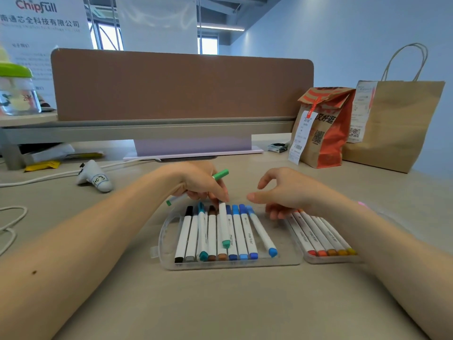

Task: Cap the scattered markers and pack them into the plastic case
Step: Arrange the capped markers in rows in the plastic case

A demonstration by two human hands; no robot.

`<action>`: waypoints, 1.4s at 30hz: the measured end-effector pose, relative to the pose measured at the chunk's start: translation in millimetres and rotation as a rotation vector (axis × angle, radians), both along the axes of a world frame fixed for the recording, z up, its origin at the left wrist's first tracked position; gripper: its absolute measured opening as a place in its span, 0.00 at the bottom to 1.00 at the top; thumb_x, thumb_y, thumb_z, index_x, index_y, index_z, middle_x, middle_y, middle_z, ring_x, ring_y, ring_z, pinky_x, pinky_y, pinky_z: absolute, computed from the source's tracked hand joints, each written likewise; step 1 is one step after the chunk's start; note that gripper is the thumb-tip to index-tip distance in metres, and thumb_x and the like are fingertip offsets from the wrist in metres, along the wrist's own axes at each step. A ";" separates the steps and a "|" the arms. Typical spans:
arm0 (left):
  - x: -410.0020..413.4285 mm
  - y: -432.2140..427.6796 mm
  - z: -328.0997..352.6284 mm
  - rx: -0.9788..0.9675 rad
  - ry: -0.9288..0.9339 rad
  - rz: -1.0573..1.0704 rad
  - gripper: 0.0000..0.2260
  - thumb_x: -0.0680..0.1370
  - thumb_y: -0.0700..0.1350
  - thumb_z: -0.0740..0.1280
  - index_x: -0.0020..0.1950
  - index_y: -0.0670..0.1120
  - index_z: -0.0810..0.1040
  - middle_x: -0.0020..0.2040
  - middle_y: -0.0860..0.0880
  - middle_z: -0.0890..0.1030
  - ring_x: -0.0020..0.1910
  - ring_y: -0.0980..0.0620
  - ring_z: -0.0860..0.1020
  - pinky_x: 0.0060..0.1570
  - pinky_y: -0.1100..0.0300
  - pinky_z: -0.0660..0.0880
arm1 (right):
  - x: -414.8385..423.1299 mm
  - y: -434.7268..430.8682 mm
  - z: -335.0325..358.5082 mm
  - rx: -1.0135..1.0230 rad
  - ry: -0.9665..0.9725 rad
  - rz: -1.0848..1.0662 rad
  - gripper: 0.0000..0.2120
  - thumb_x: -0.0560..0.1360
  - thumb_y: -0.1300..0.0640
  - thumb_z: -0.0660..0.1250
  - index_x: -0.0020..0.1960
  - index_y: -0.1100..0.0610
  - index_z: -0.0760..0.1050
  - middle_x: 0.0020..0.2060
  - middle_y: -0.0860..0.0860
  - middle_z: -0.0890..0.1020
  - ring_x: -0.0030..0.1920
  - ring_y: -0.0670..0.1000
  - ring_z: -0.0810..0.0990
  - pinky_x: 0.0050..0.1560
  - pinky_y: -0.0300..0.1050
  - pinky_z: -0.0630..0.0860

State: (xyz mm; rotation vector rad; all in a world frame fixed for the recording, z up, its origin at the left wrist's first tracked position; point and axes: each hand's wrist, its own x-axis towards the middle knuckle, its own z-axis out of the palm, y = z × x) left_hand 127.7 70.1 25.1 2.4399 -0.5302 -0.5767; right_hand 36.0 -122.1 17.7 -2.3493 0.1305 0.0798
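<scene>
A clear plastic case (289,262) lies open on the desk, and its left half holds a row of several white markers with black, grey, teal, brown and blue caps. My left hand (201,184) grips a green-capped marker (220,174) and its fingertips touch the top of a teal-capped marker (223,225) lying on top of the row. A blue marker (261,231) lies slanted at the row's right end. The case's right half (329,261) holds red, orange and yellow markers. My right hand (282,192) hovers above them, fingers loosely curled, holding nothing.
Behind the case stands a brown desk divider (181,85) on a lilac base. Two paper bags (321,128) sit at the back right. A white plush toy (95,180) and white cables (12,222) lie on the left, with a green-lidded bottle (17,92) on a shelf.
</scene>
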 end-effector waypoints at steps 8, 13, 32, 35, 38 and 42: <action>-1.8 0.9 0.0 -0.035 0.029 -0.003 0.09 0.76 0.43 0.72 0.53 0.40 0.82 0.38 0.47 0.82 0.24 0.58 0.67 0.24 0.68 0.64 | -10.8 12.2 -3.8 -0.041 0.193 0.140 0.13 0.70 0.57 0.77 0.48 0.58 0.75 0.36 0.53 0.84 0.27 0.45 0.79 0.29 0.35 0.75; -5.5 0.2 2.8 -0.133 0.036 -0.013 0.07 0.76 0.42 0.72 0.52 0.42 0.82 0.39 0.47 0.84 0.24 0.59 0.68 0.25 0.67 0.65 | -13.2 14.1 -8.9 -0.292 0.080 0.159 0.13 0.71 0.49 0.76 0.41 0.55 0.75 0.35 0.51 0.82 0.28 0.45 0.76 0.29 0.37 0.73; -7.6 13.8 16.4 0.409 -0.328 0.037 0.21 0.72 0.63 0.72 0.52 0.48 0.77 0.38 0.51 0.82 0.30 0.54 0.68 0.28 0.63 0.67 | -2.3 1.4 -7.1 0.387 0.094 0.050 0.20 0.74 0.60 0.72 0.65 0.57 0.74 0.35 0.55 0.85 0.27 0.45 0.76 0.26 0.37 0.73; -7.0 14.5 12.3 0.450 -0.126 0.002 0.21 0.72 0.59 0.73 0.55 0.45 0.78 0.38 0.50 0.79 0.27 0.56 0.65 0.26 0.65 0.65 | -4.3 -15.4 -2.8 0.431 0.046 0.015 0.19 0.75 0.62 0.71 0.64 0.55 0.74 0.33 0.54 0.82 0.26 0.46 0.75 0.25 0.37 0.73; -7.6 9.2 13.6 0.394 -0.039 -0.023 0.17 0.74 0.50 0.74 0.57 0.42 0.78 0.36 0.50 0.83 0.23 0.57 0.65 0.25 0.66 0.64 | -5.9 -23.8 -0.8 0.420 0.049 0.018 0.16 0.76 0.63 0.70 0.61 0.54 0.75 0.34 0.56 0.82 0.26 0.46 0.75 0.25 0.36 0.73; -10.3 8.9 16.0 0.333 -0.069 -0.014 0.11 0.74 0.42 0.74 0.55 0.41 0.80 0.34 0.49 0.81 0.24 0.57 0.66 0.23 0.66 0.64 | -5.4 -27.0 -2.4 0.406 0.065 0.036 0.15 0.76 0.63 0.70 0.61 0.54 0.75 0.33 0.56 0.83 0.25 0.46 0.73 0.24 0.36 0.71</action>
